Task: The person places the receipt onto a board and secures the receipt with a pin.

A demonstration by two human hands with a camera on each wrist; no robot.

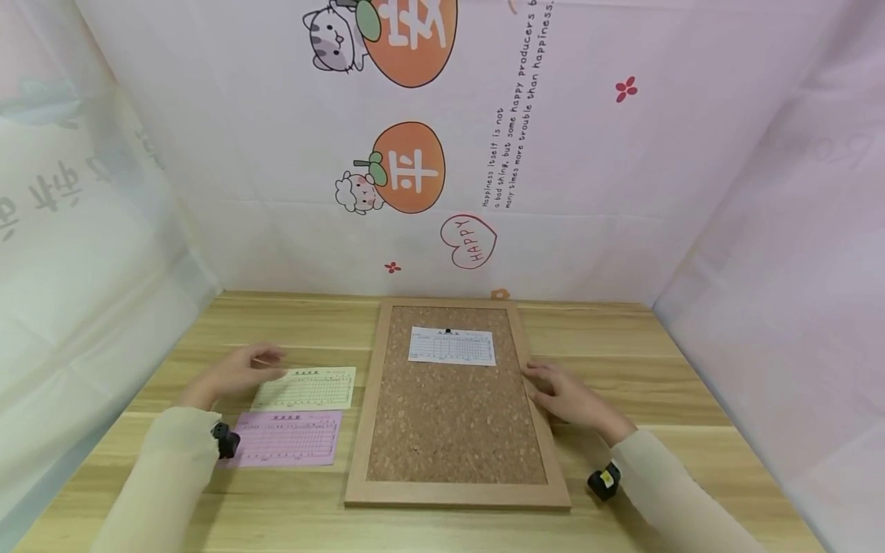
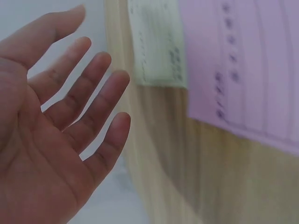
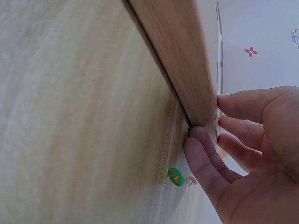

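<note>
A cork board (image 1: 449, 415) in a wooden frame (image 1: 362, 415) lies flat on the table in the head view. A white printed slip (image 1: 452, 346) is fixed near its top by a dark pin (image 1: 448, 332). My right hand (image 1: 563, 395) rests on the table with its fingers (image 3: 205, 154) touching the frame's right edge (image 3: 187, 60). My left hand (image 1: 238, 371) hovers open, fingers (image 2: 93, 98) spread, at the left end of a yellow slip (image 1: 304, 388). A pink slip (image 1: 286, 438) lies just in front of the yellow one; both slips (image 2: 156, 46) (image 2: 247, 65) also show in the left wrist view.
A green pushpin (image 3: 176, 177) and a pale one (image 3: 191, 181) lie on the wooden table (image 1: 657, 369) close to my right fingers. Printed fabric walls (image 1: 553, 192) enclose the table at the back and both sides.
</note>
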